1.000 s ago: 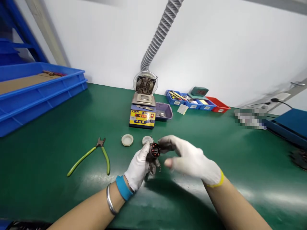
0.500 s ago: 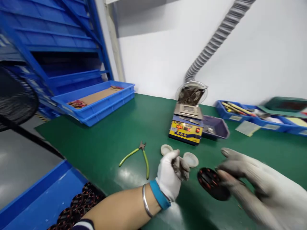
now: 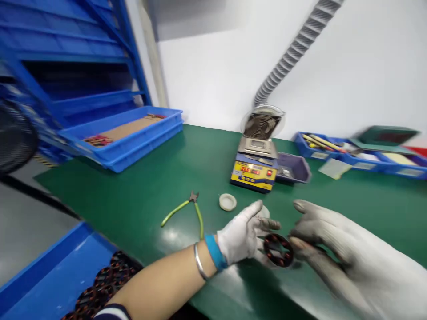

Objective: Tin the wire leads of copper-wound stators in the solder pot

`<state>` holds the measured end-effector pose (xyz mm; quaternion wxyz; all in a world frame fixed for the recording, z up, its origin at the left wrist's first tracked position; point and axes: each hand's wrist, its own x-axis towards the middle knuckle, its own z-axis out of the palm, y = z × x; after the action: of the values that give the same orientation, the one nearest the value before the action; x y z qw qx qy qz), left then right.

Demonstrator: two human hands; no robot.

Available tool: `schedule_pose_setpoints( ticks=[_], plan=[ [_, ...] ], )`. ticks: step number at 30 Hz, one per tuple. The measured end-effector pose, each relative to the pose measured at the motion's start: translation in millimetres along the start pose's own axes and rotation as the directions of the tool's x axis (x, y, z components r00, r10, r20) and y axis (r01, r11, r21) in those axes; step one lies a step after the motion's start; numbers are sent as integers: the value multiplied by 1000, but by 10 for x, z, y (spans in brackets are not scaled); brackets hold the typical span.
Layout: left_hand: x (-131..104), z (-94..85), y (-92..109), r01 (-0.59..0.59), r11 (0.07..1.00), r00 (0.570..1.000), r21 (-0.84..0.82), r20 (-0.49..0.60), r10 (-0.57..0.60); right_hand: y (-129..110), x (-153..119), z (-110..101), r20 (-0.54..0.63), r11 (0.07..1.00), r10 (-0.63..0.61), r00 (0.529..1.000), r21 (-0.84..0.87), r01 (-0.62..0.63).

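A round black part with copper-coloured windings is held at its right edge by my gloved right hand. My left hand, in a white glove with a blue cuff, has its fingers spread at the left side of the part; whether they touch it is hard to tell. Behind my left hand lies a small round white dish, and a second one is partly hidden by the fingers. Green-handled cutters lie open on the green table, left of my left hand.
Beyond the hands stands a yellow and blue heater unit with a purple tray beside it. Blue bins line the back right. A blue tray sits at the back left, and a blue crate holds several similar parts.
My left hand has opened from a curled shape and moved right, towards the round part. My right hand has shifted slightly left with the part, whose face now shows more. The view has shifted a little.
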<state>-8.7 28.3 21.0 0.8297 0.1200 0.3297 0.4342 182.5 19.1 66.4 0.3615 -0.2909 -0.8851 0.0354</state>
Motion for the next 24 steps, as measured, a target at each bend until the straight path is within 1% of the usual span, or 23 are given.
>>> schedule_pose_setpoints(
  ticks=[1, 2, 3, 4, 5, 6, 7, 8, 9, 10, 11, 12, 13, 14, 15, 16, 17, 18, 19, 20, 22, 24],
  plan=[
    [-5, -12, -38, 127, 986, 983, 106, 118, -139, -53, 34, -30, 10, 999, -36, 999, -37, 36],
    [-25, -16, -78, 171, 965, 950, 201, 225, -215, -97, 60, -56, 32, 996, -52, 998, -74, 55],
    [-58, -13, -115, 135, 954, 928, 266, 305, -216, -130, 78, -79, 46, 995, -42, 998, -89, 46],
    [-98, -5, -140, 32, 955, 929, 293, 344, -137, -151, 91, -97, 50, 997, 3, 999, -82, 1],
    [-139, 7, -153, -82, 949, 938, 305, 346, -30, -159, 99, -114, 51, 997, 65, 997, -53, -63],
    [-174, 21, -155, -188, 933, 943, 307, 322, 84, -152, 105, -131, 37, 990, 138, 990, 8, -138],
    [-200, 36, -149, -262, 914, 942, 309, 286, 173, -131, 107, -152, 5, 970, 221, 975, 105, -221],
    [-216, 51, -142, -293, 903, 943, 313, 250, 219, -100, 104, -179, -56, 929, 308, 950, 234, -288],
    [-221, 62, -137, -291, 904, 948, 313, 219, 230, -64, 94, -210, -135, 870, 391, 910, 377, -318],
    [-218, 69, -137, -265, 914, 957, 306, 196, 212, -29, 74, -243, -204, 811, 454, 867, 498, -307],
    [-210, 71, -143, -225, 929, 967, 295, 181, 177, -1, 45, -270, -241, 771, 488, 839, 570, -285],
    [-197, 68, -155, -185, 942, 974, 280, 178, 138, 15, 4, -284, -227, 758, 498, 837, 583, -293],
    [-183, 60, -171, -154, 952, 977, 265, 185, 107, 17, -45, -279, -156, 764, 495, 855, 547, -343],
    [-169, 49, -190, -137, 957, 976, 255, 202, 86, 3, -102, -251, -36, 776, 488, 872, 476, -414],
    [-154, 37, -208, -132, 959, 972, 252, 221, 76, -22, -163, -202, 104, 783, 482, 870, 395, -481],
    [-141, 24, -226, -134, 957, 969, 257, 238, 71, -56, -224, -134, 222, 783, 475, 852, 334, -524],
    [-128, 13, -240, -133, 954, 966, 271, 250, 63, -91, -283, -56, 292, 784, 459, 839, 310, -537],
    [-117, 5, -252, -126, 945, 965, 302, 257, 46, -121, -336, 25, 309, 794, 431, 848, 317, -519],
    [-107, 2, -258, -122, 927, 967, 354, 253, 30, -140, -384, 101, 283, 816, 390, 877, 336, -471],
    [-101, 5, -260, -132, 895, 971, 426, 236, 31, -143, -425, 165, 228, 847, 343, 911, 343, -405],
    [-107, 29, -245, -199, 776, 978, 598, 173, 117, -101, -491, 246, 88, 921, 250, 964, 287, -265],
    [-153, 63, -199, -240, 621, 966, 746, 123, 226, -15, -541, 267, -13, 973, 172, 985, 161, -168]
  ],
)
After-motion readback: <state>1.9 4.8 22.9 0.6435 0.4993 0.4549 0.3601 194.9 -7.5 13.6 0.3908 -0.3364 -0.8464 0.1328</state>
